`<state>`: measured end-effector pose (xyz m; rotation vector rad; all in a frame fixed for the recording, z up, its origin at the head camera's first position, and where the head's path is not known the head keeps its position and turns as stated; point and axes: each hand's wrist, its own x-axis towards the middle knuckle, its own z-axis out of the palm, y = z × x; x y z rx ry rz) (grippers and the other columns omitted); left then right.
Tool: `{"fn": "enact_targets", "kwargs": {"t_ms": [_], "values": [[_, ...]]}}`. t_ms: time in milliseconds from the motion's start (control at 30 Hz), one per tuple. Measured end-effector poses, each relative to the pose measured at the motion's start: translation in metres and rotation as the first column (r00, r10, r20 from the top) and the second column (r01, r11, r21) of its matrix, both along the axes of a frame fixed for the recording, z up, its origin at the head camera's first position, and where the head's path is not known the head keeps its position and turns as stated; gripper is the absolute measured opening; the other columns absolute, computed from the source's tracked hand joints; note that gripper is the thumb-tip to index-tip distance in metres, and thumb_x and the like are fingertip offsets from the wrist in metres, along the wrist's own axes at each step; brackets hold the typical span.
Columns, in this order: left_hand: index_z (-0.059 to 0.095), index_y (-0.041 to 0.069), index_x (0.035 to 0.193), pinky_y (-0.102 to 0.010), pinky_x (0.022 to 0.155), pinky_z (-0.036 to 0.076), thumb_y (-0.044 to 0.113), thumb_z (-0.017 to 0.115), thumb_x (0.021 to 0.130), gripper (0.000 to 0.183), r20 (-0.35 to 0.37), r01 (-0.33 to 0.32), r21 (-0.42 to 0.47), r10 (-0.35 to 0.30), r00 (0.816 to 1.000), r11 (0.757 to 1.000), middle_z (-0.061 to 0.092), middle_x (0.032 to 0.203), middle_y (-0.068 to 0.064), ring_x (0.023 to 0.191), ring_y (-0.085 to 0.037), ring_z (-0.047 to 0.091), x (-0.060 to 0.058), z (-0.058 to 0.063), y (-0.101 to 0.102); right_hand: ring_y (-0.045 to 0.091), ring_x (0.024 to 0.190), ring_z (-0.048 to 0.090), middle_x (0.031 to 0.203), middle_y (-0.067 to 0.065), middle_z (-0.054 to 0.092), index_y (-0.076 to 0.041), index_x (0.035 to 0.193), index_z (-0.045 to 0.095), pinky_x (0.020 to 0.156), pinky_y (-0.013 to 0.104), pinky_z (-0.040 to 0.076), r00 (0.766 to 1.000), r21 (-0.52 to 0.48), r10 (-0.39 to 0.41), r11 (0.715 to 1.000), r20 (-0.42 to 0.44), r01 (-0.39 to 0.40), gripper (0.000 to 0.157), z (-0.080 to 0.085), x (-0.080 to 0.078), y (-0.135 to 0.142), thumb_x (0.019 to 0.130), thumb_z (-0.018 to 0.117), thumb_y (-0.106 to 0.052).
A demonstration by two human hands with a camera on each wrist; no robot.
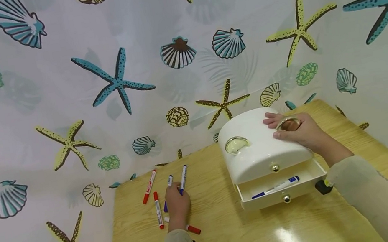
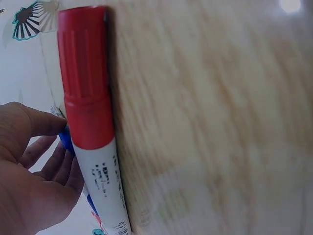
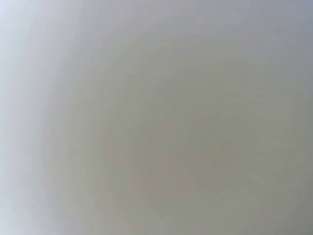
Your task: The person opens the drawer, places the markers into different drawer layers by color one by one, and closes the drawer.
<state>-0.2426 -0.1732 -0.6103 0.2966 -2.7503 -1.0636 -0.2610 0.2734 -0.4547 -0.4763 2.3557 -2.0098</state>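
Note:
My left hand (image 1: 178,204) is low over the table among markers, its thumb and fingers pinching the blue cap of a blue marker (image 1: 184,177). In the left wrist view that hand (image 2: 36,166) curls at the blue cap (image 2: 66,140), partly behind a large, near red marker (image 2: 90,117). Another blue marker (image 1: 170,179) passes beneath the hand, its middle hidden. My right hand (image 1: 304,131) rests on top of a white drawer box (image 1: 256,128), fingers spread around a gold-rimmed round fitting (image 1: 288,119). The right wrist view is only a pale blur.
The box's lower drawer (image 1: 267,201) stands pulled out, with a blue marker (image 1: 278,186) lying inside. Red markers (image 1: 149,186) lie left of my left hand, and one red-capped marker (image 1: 194,229) is under the wrist. A shell-patterned cloth (image 1: 187,79) hangs behind the wooden table (image 1: 219,235).

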Motion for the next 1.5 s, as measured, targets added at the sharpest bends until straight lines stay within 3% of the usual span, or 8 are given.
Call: {"fn": "enact_targets", "kwargs": {"t_ms": [100, 300, 500, 733, 900, 1167, 1400, 1500], "values": [[0.064, 0.000, 0.121, -0.049, 0.090, 0.051, 0.000, 0.059, 0.088, 0.034, 0.001, 0.001, -0.001, -0.001, 1.000, 1.000, 0.064, 0.110, -0.020, 0.105, -0.034, 0.061, 0.001, 0.002, 0.001, 0.006, 0.140, 0.041, 0.135, 0.002, 0.063, -0.001, 0.115, 0.069, 0.123, 0.051, 0.015, 1.000, 0.001, -0.003, 1.000, 0.005, 0.003, 0.036, 0.000, 0.000, 0.000, 0.084, 0.079, -0.017], [0.067, 0.000, 0.118, -0.048, 0.086, 0.052, 0.003, 0.058, 0.089, 0.031, 0.054, 0.023, -0.050, -0.020, 0.998, 0.998, 0.064, 0.110, -0.018, 0.103, -0.033, 0.061, 0.004, 0.005, 0.002, 0.006, 0.140, 0.041, 0.134, 0.000, 0.063, -0.002, 0.116, 0.069, 0.123, 0.050, 0.016, 1.000, 0.015, -0.011, 1.000, 0.006, 0.011, 0.037, 0.000, 0.000, 0.000, 0.083, 0.079, -0.018], [0.067, 0.004, 0.120, -0.043, 0.082, 0.053, 0.003, 0.057, 0.087, 0.034, 0.112, 0.047, -0.017, -0.045, 0.993, 0.999, 0.064, 0.110, -0.013, 0.098, -0.026, 0.061, 0.002, 0.005, 0.001, 0.005, 0.140, 0.041, 0.134, 0.000, 0.064, -0.003, 0.115, 0.070, 0.123, 0.052, 0.014, 1.000, 0.008, -0.007, 1.000, 0.007, 0.007, 0.037, -0.002, -0.002, 0.001, 0.083, 0.079, -0.019], [0.068, 0.002, 0.116, -0.042, 0.079, 0.052, -0.001, 0.058, 0.086, 0.032, 0.086, 0.097, -0.003, -0.096, 0.992, 0.995, 0.066, 0.103, -0.014, 0.091, -0.025, 0.060, 0.003, 0.004, 0.002, 0.006, 0.140, 0.041, 0.134, 0.001, 0.063, -0.003, 0.115, 0.070, 0.123, 0.042, 0.018, 1.000, 0.013, -0.009, 1.000, 0.003, 0.009, 0.036, -0.002, 0.000, 0.001, 0.084, 0.079, -0.018], [0.067, 0.000, 0.116, -0.042, 0.082, 0.052, -0.001, 0.060, 0.087, 0.031, 0.068, 0.117, 0.033, -0.119, 0.991, 0.993, 0.064, 0.102, -0.014, 0.093, -0.026, 0.060, 0.006, 0.009, 0.007, 0.005, 0.140, 0.041, 0.135, 0.001, 0.063, -0.003, 0.115, 0.070, 0.123, 0.050, 0.014, 1.000, 0.010, -0.007, 1.000, 0.012, 0.007, 0.037, 0.000, 0.001, 0.001, 0.084, 0.079, -0.019], [0.065, 0.005, 0.120, -0.033, 0.075, 0.050, 0.003, 0.063, 0.092, 0.028, 0.007, 0.128, 0.090, -0.129, 0.992, 0.988, 0.061, 0.105, -0.012, 0.088, -0.020, 0.058, 0.011, 0.025, 0.015, 0.005, 0.140, 0.041, 0.136, 0.001, 0.062, -0.003, 0.115, 0.069, 0.123, 0.052, 0.013, 1.000, 0.016, 0.000, 1.000, 0.003, 0.000, 0.036, 0.001, 0.000, 0.001, 0.084, 0.078, -0.020], [0.062, 0.007, 0.124, -0.033, 0.078, 0.052, 0.005, 0.062, 0.095, 0.029, -0.106, 0.231, 0.134, -0.218, 0.970, 0.964, 0.060, 0.109, -0.010, 0.094, -0.020, 0.057, 0.012, 0.039, 0.021, 0.005, 0.140, 0.041, 0.136, 0.001, 0.062, -0.004, 0.114, 0.070, 0.122, 0.053, 0.014, 1.000, 0.027, -0.004, 1.000, -0.001, 0.004, 0.035, 0.000, 0.000, 0.001, 0.084, 0.078, -0.021], [0.061, 0.011, 0.126, -0.033, 0.078, 0.052, 0.007, 0.062, 0.096, 0.031, -0.123, 0.247, 0.148, -0.230, 0.965, 0.957, 0.059, 0.110, -0.007, 0.096, -0.018, 0.057, 0.014, 0.045, 0.023, 0.005, 0.140, 0.041, 0.136, 0.001, 0.062, -0.004, 0.114, 0.070, 0.123, 0.047, 0.016, 1.000, 0.034, -0.005, 0.999, -0.003, 0.005, 0.035, 0.000, 0.001, 0.001, 0.085, 0.078, -0.022]]}}
